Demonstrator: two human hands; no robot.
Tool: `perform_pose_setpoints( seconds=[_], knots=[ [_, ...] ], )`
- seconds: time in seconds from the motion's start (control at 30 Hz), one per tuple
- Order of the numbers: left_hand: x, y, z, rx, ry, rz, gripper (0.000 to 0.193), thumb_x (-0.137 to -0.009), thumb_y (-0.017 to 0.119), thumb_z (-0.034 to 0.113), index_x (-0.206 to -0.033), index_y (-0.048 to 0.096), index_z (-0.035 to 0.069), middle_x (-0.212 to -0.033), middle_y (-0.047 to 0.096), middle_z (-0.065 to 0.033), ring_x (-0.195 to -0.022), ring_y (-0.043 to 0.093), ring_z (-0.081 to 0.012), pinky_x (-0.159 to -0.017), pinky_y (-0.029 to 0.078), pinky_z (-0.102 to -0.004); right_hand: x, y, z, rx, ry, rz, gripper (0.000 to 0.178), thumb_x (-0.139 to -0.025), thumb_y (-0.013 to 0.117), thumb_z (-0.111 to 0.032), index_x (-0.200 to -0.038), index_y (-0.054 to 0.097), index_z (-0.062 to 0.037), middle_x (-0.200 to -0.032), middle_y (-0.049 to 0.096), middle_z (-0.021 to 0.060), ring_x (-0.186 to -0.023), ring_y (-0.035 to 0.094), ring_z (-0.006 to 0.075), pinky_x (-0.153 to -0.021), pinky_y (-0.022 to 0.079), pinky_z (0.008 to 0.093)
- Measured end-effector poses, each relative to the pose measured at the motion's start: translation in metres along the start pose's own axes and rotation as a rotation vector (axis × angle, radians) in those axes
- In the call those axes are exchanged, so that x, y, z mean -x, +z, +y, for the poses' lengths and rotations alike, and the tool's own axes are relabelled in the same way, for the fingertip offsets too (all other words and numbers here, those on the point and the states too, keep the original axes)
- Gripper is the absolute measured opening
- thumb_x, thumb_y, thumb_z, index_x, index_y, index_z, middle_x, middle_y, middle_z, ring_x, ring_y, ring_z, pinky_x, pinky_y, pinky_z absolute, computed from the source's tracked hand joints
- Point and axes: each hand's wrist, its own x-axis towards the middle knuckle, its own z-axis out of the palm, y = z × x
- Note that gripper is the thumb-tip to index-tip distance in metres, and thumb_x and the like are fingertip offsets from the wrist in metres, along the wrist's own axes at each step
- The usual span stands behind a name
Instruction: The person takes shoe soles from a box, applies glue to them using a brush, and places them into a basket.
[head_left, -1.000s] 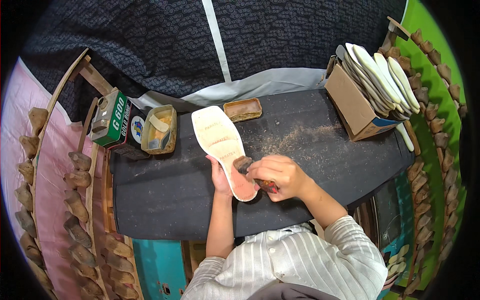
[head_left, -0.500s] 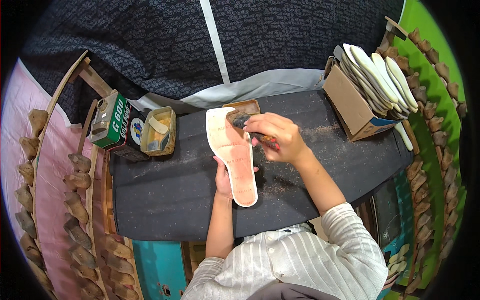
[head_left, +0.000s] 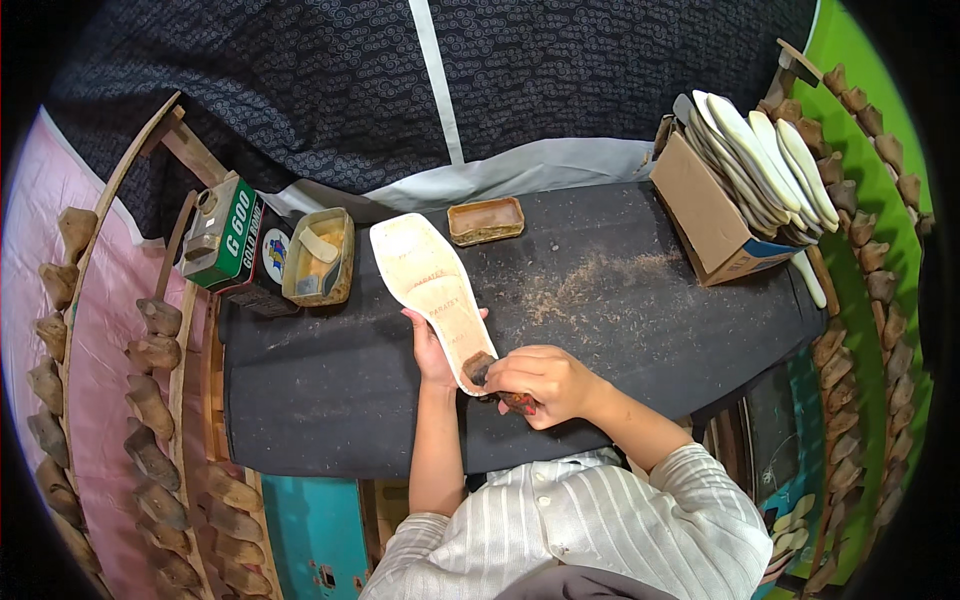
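Note:
A shoe insole (head_left: pixel 432 290), pale tan with a white rim, is held over the table by my left hand (head_left: pixel 432 350). That hand grips it from beneath near the narrow heel part, with the thumb at its left edge and fingertips showing at the right. My right hand (head_left: pixel 545 385) is closed round a dark-handled brush (head_left: pixel 482 369), whose bristles touch the insole's heel end nearest me. Part of the brush handle is hidden by the fingers.
On the dark table (head_left: pixel 330 400) stand a small amber tray (head_left: pixel 486 221), a container with a scraper (head_left: pixel 320 260) and a green-black can (head_left: pixel 225 240). At right a cardboard box (head_left: pixel 715 215) holds several insoles. Wooden shoe lasts (head_left: pixel 150 405) hang on racks at both sides.
The brush has moved from the wide toe part down to the heel end. The insole has tilted leftward at its top, uncovering the amber tray, and its reddish surface now looks tan.

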Motion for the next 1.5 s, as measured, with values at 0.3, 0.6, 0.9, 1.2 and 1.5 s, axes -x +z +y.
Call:
perform_pose_setpoints(
  seconds=[0.3, 0.6, 0.9, 1.2, 1.5],
  knots=[
    [0.01, 0.03, -0.005, 0.202, -0.052, -0.342, 0.068, -0.087, 0.021, 0.064, -0.123, 0.041, 0.01, -0.104, 0.054, -0.0083, -0.088, 0.055, -0.0223, -0.072, 0.049, -0.035, -0.038, -0.018, 0.02, 0.229, 0.015, 0.301, 0.033, -0.061, 0.068, -0.001, -0.093, 0.061, -0.0034, -0.097, 0.062, 0.0124, -0.087, 0.061, 0.028, -0.075, 0.05, 0.0347],
    [0.002, 0.01, 0.003, -0.006, 0.013, 0.047, 0.071, -0.087, 0.023, 0.064, -0.124, 0.041, 0.007, -0.11, 0.054, -0.0102, -0.087, 0.059, -0.0276, -0.076, 0.049, -0.0398, -0.001, 0.004, 0.018, 0.074, 0.048, 0.068, 0.033, -0.056, 0.066, -0.001, -0.089, 0.061, -0.0048, -0.093, 0.063, 0.0101, -0.082, 0.062, 0.0261, -0.072, 0.05, 0.0338],
    [0.007, 0.026, -0.001, 0.042, -0.053, 0.043, 0.069, -0.087, 0.023, 0.063, -0.126, 0.039, 0.008, -0.115, 0.052, -0.0106, -0.093, 0.057, -0.0279, -0.079, 0.048, -0.0423, -0.013, -0.013, 0.017, 0.01, 0.122, 0.279, 0.034, -0.059, 0.064, 0.009, -0.091, 0.064, -0.0034, -0.094, 0.065, 0.0118, -0.086, 0.064, 0.0251, -0.074, 0.051, 0.0317],
    [0.006, 0.016, -0.004, 0.107, -0.104, 0.006, 0.065, -0.088, 0.024, 0.061, -0.124, 0.042, 0.01, -0.108, 0.055, -0.0079, -0.094, 0.054, -0.0205, -0.082, 0.045, -0.0326, -0.024, 0.003, 0.034, 0.15, 0.013, 0.191, 0.034, -0.063, 0.066, -0.003, -0.096, 0.061, -0.0054, -0.105, 0.062, 0.0101, -0.09, 0.061, 0.0269, -0.078, 0.051, 0.0347],
    [-0.003, 0.0, 0.001, -0.075, 0.008, 0.148, 0.068, -0.088, 0.025, 0.062, -0.122, 0.044, 0.006, -0.105, 0.058, -0.0105, -0.082, 0.061, -0.0297, -0.067, 0.052, -0.0398, 0.007, 0.011, 0.009, 0.087, 0.004, 0.014, 0.034, -0.058, 0.067, -0.004, -0.091, 0.06, -0.0047, -0.093, 0.062, 0.0083, -0.078, 0.063, 0.0242, -0.065, 0.052, 0.0333]
  ],
)
